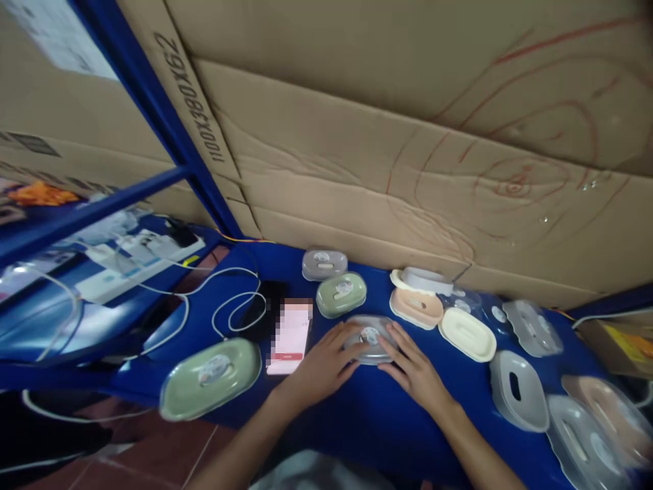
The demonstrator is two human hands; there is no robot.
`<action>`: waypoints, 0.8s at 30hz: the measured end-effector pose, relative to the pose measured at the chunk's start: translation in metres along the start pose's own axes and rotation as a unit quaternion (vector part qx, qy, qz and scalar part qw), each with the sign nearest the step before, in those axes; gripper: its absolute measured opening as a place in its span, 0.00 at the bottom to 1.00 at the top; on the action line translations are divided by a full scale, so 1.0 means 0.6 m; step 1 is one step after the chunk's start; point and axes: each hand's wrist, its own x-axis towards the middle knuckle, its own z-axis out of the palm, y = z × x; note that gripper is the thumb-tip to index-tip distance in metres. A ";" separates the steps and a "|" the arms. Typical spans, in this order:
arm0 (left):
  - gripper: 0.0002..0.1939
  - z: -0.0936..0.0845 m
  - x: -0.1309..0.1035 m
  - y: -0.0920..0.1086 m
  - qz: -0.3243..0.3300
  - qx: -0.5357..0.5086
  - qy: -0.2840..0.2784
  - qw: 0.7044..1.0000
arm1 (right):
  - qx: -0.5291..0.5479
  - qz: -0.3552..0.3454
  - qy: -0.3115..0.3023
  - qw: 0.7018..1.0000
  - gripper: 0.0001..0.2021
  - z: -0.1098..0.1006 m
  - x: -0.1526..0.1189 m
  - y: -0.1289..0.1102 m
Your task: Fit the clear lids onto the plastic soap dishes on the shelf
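Note:
A grey oval soap dish [368,336] with a clear cover and a round label lies on the blue table in front of me. My left hand [326,361] is round its left side, with fingers over the top edge. My right hand [419,371] presses on its right side, fingertips along the cover's edge. Just left of my left hand lies a lit phone [290,337]. Two covered soap dishes, a green one [341,295] and a greyish one [325,265], stand behind. To the right are a peach tray [416,307] and a cream tray [467,335].
A larger green covered dish [211,378] sits at the table's left edge. Grey slotted trays [519,389] and clear covers [533,327] spread along the right. White cables run to a power strip [137,265] at left. A cardboard wall [326,156] rises behind the table.

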 end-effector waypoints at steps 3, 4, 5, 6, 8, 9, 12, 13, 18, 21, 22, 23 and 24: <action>0.27 -0.002 -0.001 -0.004 -0.005 0.017 -0.009 1.000 | -0.019 -0.003 0.036 0.999 0.38 0.010 0.002 0.007; 0.28 -0.003 -0.002 -0.005 0.001 0.023 -0.005 1.000 | -0.026 -0.005 0.047 0.999 0.38 0.012 0.001 0.009; 0.28 -0.004 -0.003 -0.004 0.010 0.027 0.002 1.000 | -0.033 -0.009 0.056 0.998 0.38 0.013 0.000 0.010; 0.27 -0.005 -0.005 -0.004 0.019 0.029 0.010 0.999 | -0.041 -0.014 0.064 0.997 0.38 0.013 -0.002 0.010; 0.26 -0.007 -0.009 -0.002 0.033 0.031 0.028 0.999 | -0.053 -0.026 0.076 0.995 0.37 0.013 -0.004 0.009; 0.26 -0.007 -0.010 -0.002 0.037 0.031 0.037 0.998 | -0.057 -0.033 0.080 0.995 0.37 0.013 -0.003 0.009; 0.23 -0.008 -0.014 -0.005 0.045 0.025 0.062 0.997 | -0.061 -0.038 0.086 0.994 0.35 0.013 0.001 0.006; 0.23 -0.007 -0.015 -0.008 0.047 0.022 0.070 0.996 | -0.062 -0.033 0.087 0.994 0.34 0.013 0.002 0.006; 0.22 -0.003 -0.011 -0.016 0.049 0.018 0.075 0.996 | -0.067 0.006 0.078 0.995 0.29 0.012 0.000 0.010; 0.23 -0.003 -0.007 -0.017 0.036 0.010 0.064 0.997 | -0.058 0.010 0.062 0.996 0.28 0.011 -0.004 0.013; 0.23 -0.003 -0.006 -0.017 0.030 0.009 0.062 0.998 | -0.053 0.007 0.056 0.997 0.28 0.011 -0.005 0.013; 0.22 -0.003 -0.005 -0.016 0.022 0.009 0.061 0.998 | -0.047 0.001 0.050 0.998 0.29 0.011 -0.005 0.012; 0.21 -0.003 -0.005 -0.016 0.015 0.011 0.061 0.998 | -0.041 -0.006 0.046 0.998 0.29 0.011 -0.004 0.011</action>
